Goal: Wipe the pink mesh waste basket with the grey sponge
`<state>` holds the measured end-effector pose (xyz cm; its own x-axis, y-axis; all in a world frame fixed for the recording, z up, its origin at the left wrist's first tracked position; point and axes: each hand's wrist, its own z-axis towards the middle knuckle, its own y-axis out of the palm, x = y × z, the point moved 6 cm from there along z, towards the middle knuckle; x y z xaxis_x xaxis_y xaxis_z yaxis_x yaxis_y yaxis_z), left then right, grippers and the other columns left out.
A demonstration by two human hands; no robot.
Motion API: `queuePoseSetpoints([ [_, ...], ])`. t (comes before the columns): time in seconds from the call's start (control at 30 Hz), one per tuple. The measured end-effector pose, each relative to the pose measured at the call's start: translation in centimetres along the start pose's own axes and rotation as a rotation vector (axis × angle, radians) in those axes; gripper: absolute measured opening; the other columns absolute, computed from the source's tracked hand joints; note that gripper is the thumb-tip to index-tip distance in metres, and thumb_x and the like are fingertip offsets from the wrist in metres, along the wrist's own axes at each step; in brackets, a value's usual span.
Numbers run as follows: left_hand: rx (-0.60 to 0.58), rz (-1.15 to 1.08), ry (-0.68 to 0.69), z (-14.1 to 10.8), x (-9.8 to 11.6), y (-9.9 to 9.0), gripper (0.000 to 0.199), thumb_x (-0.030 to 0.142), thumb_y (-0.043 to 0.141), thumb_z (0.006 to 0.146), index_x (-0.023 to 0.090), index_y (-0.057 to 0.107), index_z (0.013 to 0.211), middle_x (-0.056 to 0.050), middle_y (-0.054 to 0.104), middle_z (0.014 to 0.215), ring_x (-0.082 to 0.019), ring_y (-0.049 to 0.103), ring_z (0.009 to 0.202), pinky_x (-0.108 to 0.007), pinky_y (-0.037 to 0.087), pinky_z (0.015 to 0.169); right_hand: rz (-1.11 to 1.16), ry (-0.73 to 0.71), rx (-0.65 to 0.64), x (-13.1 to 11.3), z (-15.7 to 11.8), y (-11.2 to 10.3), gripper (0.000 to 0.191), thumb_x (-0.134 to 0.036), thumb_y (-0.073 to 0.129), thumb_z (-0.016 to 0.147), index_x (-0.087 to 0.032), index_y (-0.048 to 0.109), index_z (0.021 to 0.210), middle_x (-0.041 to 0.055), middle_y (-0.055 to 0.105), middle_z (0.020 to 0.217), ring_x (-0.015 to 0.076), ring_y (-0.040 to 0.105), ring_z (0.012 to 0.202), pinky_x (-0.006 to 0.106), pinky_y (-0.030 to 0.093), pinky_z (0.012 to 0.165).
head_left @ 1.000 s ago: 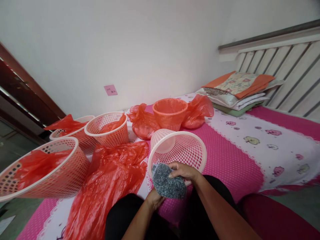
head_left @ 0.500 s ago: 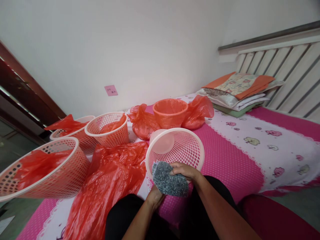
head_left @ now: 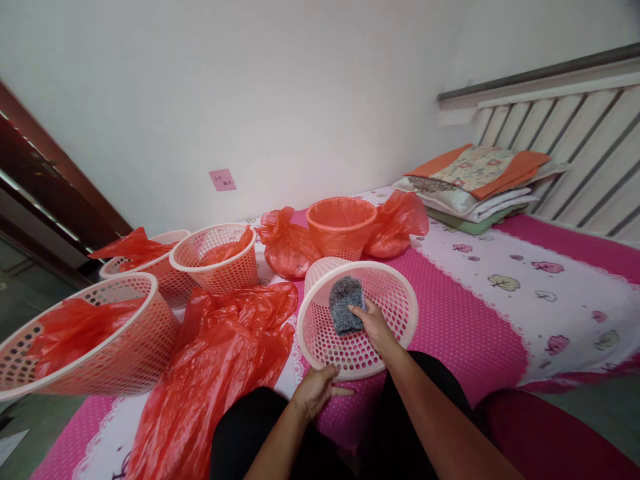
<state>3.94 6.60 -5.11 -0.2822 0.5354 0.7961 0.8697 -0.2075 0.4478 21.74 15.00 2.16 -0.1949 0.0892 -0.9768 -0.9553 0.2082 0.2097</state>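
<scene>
Pink basket (head_left: pixel 395 313) lying tilted on bed (head_left: pixel 450 320), mouth facing person. Left hand (head_left: pixel 315 390) gripping near rim, steadying it. Right hand (head_left: pixel 371 319) reaching inside, fingers closed on grey cloth (head_left: pixel 345 303), pressing it to mesh wall.

Doing it well, likely: keeping rim braced, working cloth in short strokes along mesh, turning basket for far side.

Hard to see: left palm and thumb tucking under rim, grip partly hiding; basket bottom sitting behind cloth; bed's near edge getting cut off by knees.
</scene>
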Motion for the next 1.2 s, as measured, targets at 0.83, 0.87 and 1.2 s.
queuePoseSetpoints([
  [0.83, -0.243, -0.058, -0.030, -0.1, -0.2, 1.9, 0.048, 0.031, 0.082, 0.076, 0.008, 0.070, 0.116, -0.025, 0.077, 0.112, -0.040, 0.072, 0.111, -0.053, 0.051, 0.102, -1.001, -0.478, 0.005, -3.2, -0.2, 1.4, 0.045, -0.017, 0.049, 0.086, -0.017, 0.062, 0.129, 0.0151, 0.068, 0.121, 0.0301, 0.064, 0.113, 0.042, 0.049, 0.101],
  [0.87, -0.239, -0.055, -0.032, -0.1, -0.2, 1.9, 0.048, 0.031, 0.082, 0.076, 0.008, 0.069, 0.116, -0.026, 0.076, 0.113, -0.040, 0.072, 0.111, -0.053, 0.051, 0.103, -1.091, -0.476, -0.018, -3.4, 0.0, 1.9, 0.047, -0.013, 0.048, 0.085, -0.017, 0.061, 0.131, 0.0151, 0.068, 0.122, 0.0298, 0.063, 0.114, 0.041, 0.048, 0.101],
  [1.2, -0.251, -0.052, -0.009, 0.0, -0.1, 2.4, 0.052, 0.035, 0.085, 0.071, 0.008, 0.069, 0.113, -0.026, 0.077, 0.110, -0.041, 0.073, 0.108, -0.053, 0.052, 0.099, -1.444, -0.327, -0.198, 0.4, 4.4, 6.2, 0.030, -0.016, 0.048, 0.096, -0.017, 0.068, 0.118, 0.0151, 0.069, 0.114, 0.0278, 0.062, 0.107, 0.037, 0.047, 0.092],
])
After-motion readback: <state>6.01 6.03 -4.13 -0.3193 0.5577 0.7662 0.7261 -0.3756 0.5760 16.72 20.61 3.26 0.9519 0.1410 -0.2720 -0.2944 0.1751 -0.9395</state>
